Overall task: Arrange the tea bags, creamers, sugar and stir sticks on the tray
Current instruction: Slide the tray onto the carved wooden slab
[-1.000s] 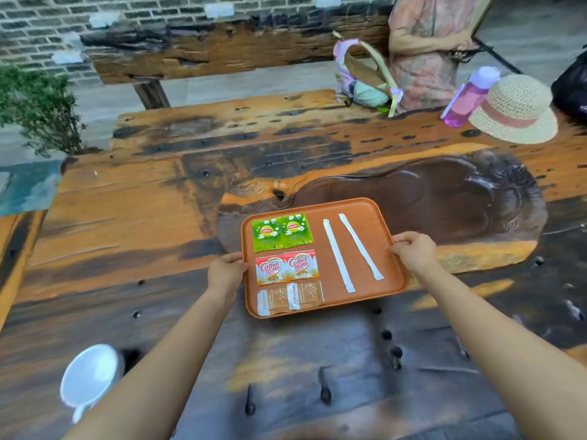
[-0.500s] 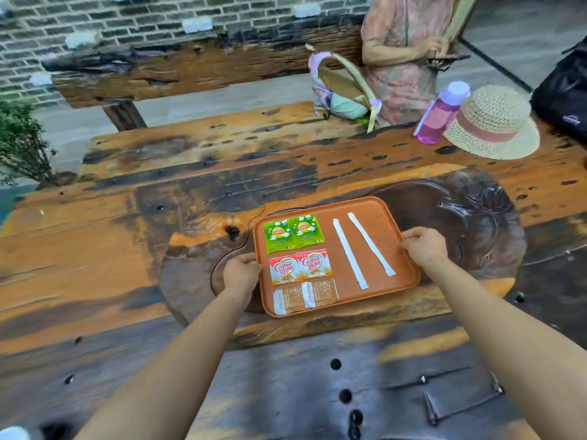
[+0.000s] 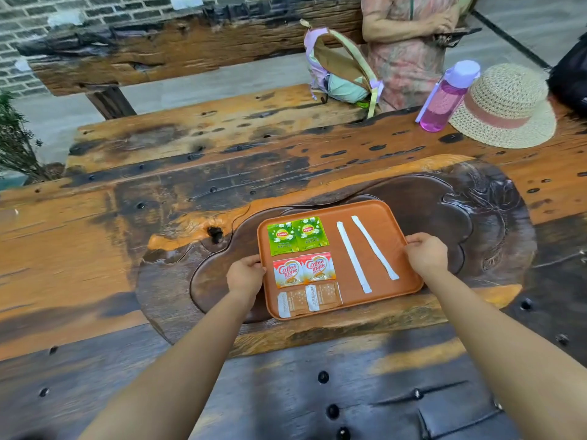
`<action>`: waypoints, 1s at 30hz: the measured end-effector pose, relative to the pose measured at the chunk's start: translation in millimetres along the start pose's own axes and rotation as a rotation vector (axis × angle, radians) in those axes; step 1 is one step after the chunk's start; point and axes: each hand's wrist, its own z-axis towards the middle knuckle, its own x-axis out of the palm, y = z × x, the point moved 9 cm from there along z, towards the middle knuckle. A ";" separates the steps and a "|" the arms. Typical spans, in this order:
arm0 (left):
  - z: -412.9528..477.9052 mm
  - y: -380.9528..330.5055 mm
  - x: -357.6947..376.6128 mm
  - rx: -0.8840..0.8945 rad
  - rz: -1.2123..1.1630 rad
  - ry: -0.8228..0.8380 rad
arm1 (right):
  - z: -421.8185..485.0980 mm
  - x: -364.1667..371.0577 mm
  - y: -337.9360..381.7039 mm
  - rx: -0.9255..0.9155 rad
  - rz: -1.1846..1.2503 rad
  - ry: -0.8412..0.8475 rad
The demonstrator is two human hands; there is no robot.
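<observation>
An orange tray (image 3: 387, 290) rests in the carved dark hollow of the wooden table. On its left side lie two green tea bags (image 3: 297, 234), below them two red-and-white creamer packets (image 3: 303, 269), and at the near edge two brown sugar packets (image 3: 309, 298). Two white wrapped stir sticks (image 3: 353, 257) lie side by side on the right half. My left hand (image 3: 244, 274) grips the tray's left rim. My right hand (image 3: 425, 252) grips the right rim.
A pink water bottle (image 3: 444, 96) and a straw hat (image 3: 505, 106) stand at the table's far right. A backpack (image 3: 340, 68) sits on the bench beyond, next to a standing person (image 3: 409, 42). A plant (image 3: 12, 138) is at far left.
The tray, held at both sides, has moved away from me across the table into the carved hollow. A white cup near the front left has left the view.
</observation>
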 end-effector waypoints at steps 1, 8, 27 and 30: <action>2.2 -2.4 1.5 0.008 0.017 -0.001 | 2.6 0.0 1.2 -0.004 -0.005 -0.003; 13.3 -12.0 7.9 0.030 0.098 -0.002 | 17.8 1.8 4.8 -0.012 -0.011 0.013; -8.0 -17.2 -18.0 0.116 0.313 0.060 | -9.3 -1.8 14.9 -0.103 -0.135 0.124; -13.0 -15.2 -35.5 0.139 0.328 0.069 | -23.1 -8.5 25.3 -0.138 -0.151 0.066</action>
